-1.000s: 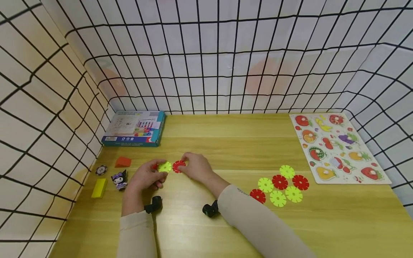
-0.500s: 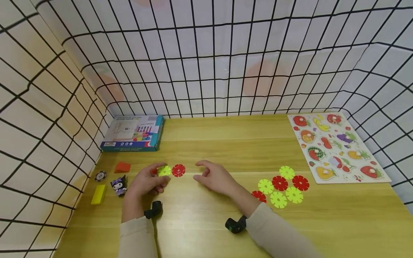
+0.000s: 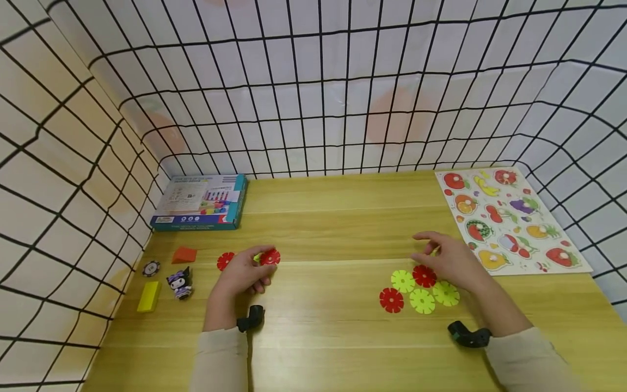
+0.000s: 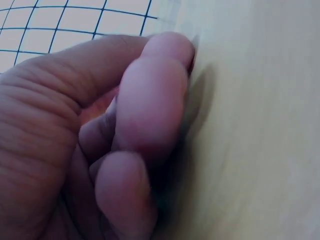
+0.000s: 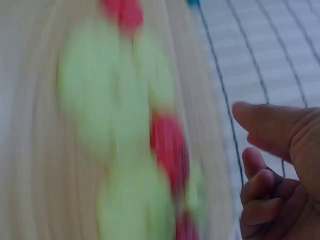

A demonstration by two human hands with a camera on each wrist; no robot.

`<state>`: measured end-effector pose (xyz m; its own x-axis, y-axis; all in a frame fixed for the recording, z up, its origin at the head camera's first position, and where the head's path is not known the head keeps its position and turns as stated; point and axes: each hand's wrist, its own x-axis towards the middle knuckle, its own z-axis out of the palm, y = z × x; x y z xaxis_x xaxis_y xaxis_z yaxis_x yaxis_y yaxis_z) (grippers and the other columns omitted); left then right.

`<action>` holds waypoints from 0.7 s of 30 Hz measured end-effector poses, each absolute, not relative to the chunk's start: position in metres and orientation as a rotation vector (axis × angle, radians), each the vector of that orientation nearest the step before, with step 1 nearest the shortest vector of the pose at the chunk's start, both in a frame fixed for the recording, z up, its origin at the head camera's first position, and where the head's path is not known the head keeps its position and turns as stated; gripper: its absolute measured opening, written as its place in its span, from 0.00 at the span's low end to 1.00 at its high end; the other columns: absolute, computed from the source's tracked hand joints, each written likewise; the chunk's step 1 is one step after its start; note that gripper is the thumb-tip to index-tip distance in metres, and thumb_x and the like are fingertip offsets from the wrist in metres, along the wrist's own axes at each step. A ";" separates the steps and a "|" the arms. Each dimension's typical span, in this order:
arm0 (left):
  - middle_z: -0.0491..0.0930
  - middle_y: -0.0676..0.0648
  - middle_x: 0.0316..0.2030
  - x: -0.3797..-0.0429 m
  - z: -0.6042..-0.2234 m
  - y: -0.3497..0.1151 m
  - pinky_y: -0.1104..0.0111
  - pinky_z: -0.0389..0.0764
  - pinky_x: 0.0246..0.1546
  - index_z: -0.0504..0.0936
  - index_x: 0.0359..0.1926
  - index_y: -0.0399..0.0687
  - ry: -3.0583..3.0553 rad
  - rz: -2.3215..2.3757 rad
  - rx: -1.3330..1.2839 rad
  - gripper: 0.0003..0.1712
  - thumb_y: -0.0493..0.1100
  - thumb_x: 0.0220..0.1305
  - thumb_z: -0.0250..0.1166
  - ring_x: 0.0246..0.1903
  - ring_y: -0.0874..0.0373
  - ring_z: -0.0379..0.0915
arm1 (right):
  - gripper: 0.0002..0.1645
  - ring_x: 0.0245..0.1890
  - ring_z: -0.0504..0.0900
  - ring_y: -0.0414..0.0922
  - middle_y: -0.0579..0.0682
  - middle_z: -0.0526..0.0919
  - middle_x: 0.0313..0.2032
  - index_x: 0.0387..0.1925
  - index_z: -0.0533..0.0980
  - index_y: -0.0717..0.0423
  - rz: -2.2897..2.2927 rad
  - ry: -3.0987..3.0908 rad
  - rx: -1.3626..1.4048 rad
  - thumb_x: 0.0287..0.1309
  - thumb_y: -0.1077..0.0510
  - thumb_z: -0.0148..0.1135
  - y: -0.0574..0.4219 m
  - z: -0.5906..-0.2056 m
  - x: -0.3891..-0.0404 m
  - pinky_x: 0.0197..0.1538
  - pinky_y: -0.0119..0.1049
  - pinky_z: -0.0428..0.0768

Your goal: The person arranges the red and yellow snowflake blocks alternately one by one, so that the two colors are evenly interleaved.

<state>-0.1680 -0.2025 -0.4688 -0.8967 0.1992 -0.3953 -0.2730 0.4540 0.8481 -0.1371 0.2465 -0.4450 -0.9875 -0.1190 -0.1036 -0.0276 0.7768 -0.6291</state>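
Note:
On the left side of the table, my left hand (image 3: 242,275) hovers at or touches a red notched disc (image 3: 270,256), its forefinger and thumb on either side of the rim. A yellow-green disc (image 3: 257,257) is mostly hidden under that hand, and another red disc (image 3: 226,261) shows past its knuckles. The left wrist view shows bent fingers close to the tabletop, with no disc visible between them. My right hand (image 3: 453,262) is over the right-hand group of discs, thumb and forefinger apart, nothing between them. Beneath it lie a red disc (image 3: 424,276) and a yellow-green disc (image 3: 446,294).
More discs lie near: yellow-green (image 3: 403,281), yellow-green (image 3: 422,301) and red (image 3: 391,300). A fruit puzzle board (image 3: 511,218) lies at right, a boxed game (image 3: 198,202) back left. A figurine (image 3: 179,284), yellow block (image 3: 149,296), orange wedge (image 3: 184,255) and poker chip (image 3: 151,268) sit at left.
My right hand let go of the red disc, leaving it beside the yellow-green one, and swung right to the disc group. My left hand shifted right from the yellow-green disc to that red disc.

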 end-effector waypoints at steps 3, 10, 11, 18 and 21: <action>0.78 0.40 0.19 -0.168 -0.468 -0.200 0.65 0.77 0.15 0.70 0.60 0.61 2.277 1.420 -0.077 0.29 0.44 0.57 0.66 0.12 0.52 0.72 | 0.32 0.26 0.68 0.46 0.49 0.73 0.33 0.57 0.72 0.51 -0.891 2.842 -0.134 0.52 0.42 0.65 0.280 -0.451 -0.139 0.22 0.34 0.68; 0.79 0.40 0.20 -0.168 -0.469 -0.199 0.66 0.77 0.15 0.70 0.60 0.63 2.284 1.398 -0.118 0.29 0.46 0.57 0.67 0.12 0.53 0.72 | 0.34 0.25 0.68 0.45 0.48 0.72 0.30 0.55 0.73 0.52 -0.811 2.785 -0.181 0.48 0.42 0.68 0.304 -0.459 -0.142 0.22 0.33 0.68; 0.79 0.40 0.21 -0.168 -0.469 -0.199 0.66 0.77 0.15 0.70 0.60 0.63 2.284 1.399 -0.117 0.29 0.46 0.57 0.67 0.13 0.53 0.72 | 0.34 0.24 0.68 0.45 0.48 0.71 0.29 0.55 0.73 0.52 -0.798 2.782 -0.184 0.48 0.42 0.68 0.304 -0.459 -0.142 0.22 0.33 0.67; 0.79 0.40 0.21 -0.168 -0.470 -0.199 0.66 0.77 0.15 0.71 0.59 0.64 2.277 1.406 -0.130 0.29 0.46 0.56 0.67 0.13 0.53 0.72 | 0.31 0.23 0.67 0.44 0.49 0.69 0.28 0.52 0.73 0.51 -0.777 2.762 -0.166 0.48 0.43 0.68 0.304 -0.460 -0.142 0.22 0.33 0.65; 0.79 0.40 0.21 -0.169 -0.472 -0.200 0.66 0.77 0.16 0.71 0.59 0.65 2.273 1.410 -0.137 0.28 0.47 0.56 0.67 0.13 0.53 0.72 | 0.32 0.25 0.66 0.45 0.50 0.69 0.29 0.50 0.73 0.52 -0.782 2.761 -0.184 0.46 0.40 0.69 0.305 -0.460 -0.144 0.24 0.35 0.65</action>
